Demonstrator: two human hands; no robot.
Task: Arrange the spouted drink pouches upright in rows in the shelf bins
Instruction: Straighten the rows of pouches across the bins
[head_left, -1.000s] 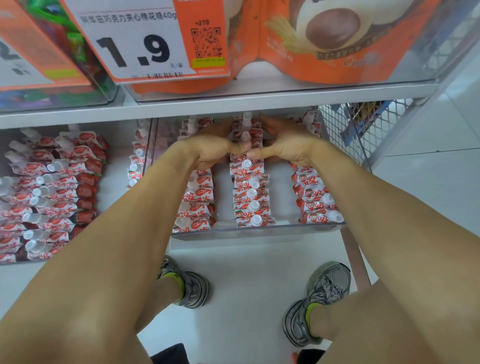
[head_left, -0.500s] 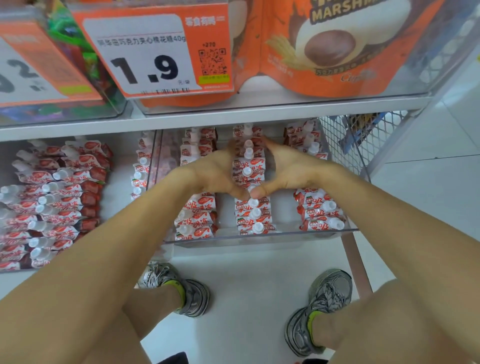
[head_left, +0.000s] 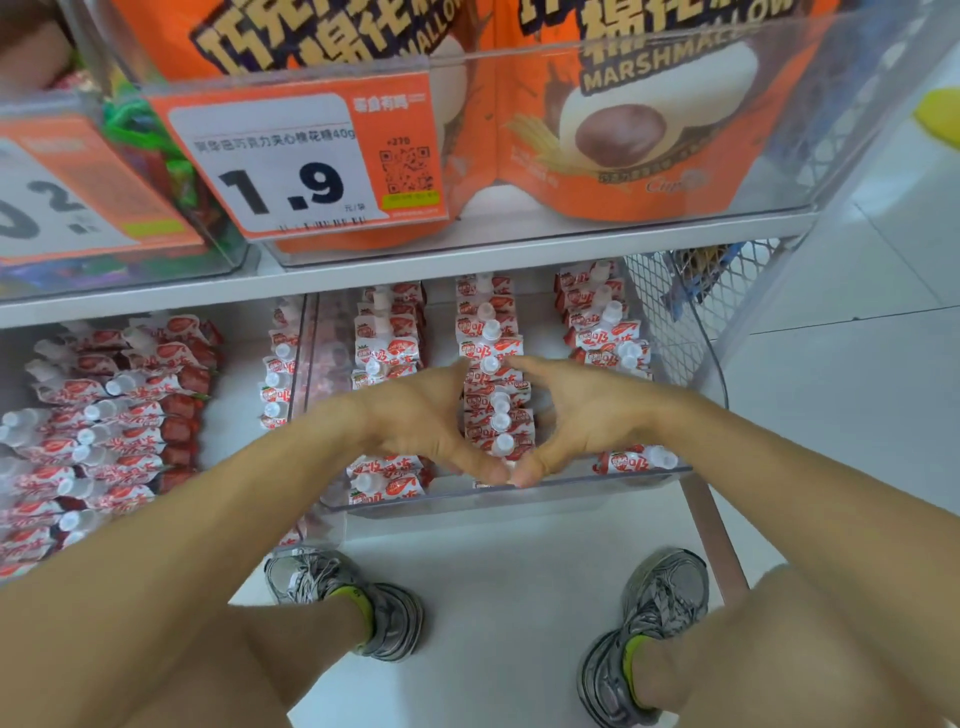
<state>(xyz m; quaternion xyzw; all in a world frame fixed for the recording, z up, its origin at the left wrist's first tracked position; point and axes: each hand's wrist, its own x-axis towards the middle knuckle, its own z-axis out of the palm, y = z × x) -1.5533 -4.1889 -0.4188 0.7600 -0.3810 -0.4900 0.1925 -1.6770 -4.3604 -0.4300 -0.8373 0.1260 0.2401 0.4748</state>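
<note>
A clear shelf bin (head_left: 576, 491) holds three rows of red-and-white spouted pouches with white caps. My left hand (head_left: 415, 415) and my right hand (head_left: 592, 415) cup the front part of the middle row (head_left: 497, 410) from either side. The thumbs nearly meet at the bin's front and the fingertips close in behind a few pouches. These pouches stand upright between my palms. The left row (head_left: 387, 358) and the right row (head_left: 605, 332) stand partly hidden behind my hands. One pouch (head_left: 639, 460) lies at the front right of the bin.
A second bin on the left holds several pouches (head_left: 104, 431) lying slanted, with a narrow row (head_left: 278, 364) by the divider. Above the shelf edge (head_left: 467, 262) sit orange marshmallow bags and a 1.9 price tag (head_left: 296, 161). A wire mesh panel (head_left: 670, 312) bounds the right side.
Both hands have slid from the back of the middle row toward the bin's front, staying on either side of it. The view has tilted up slightly.
</note>
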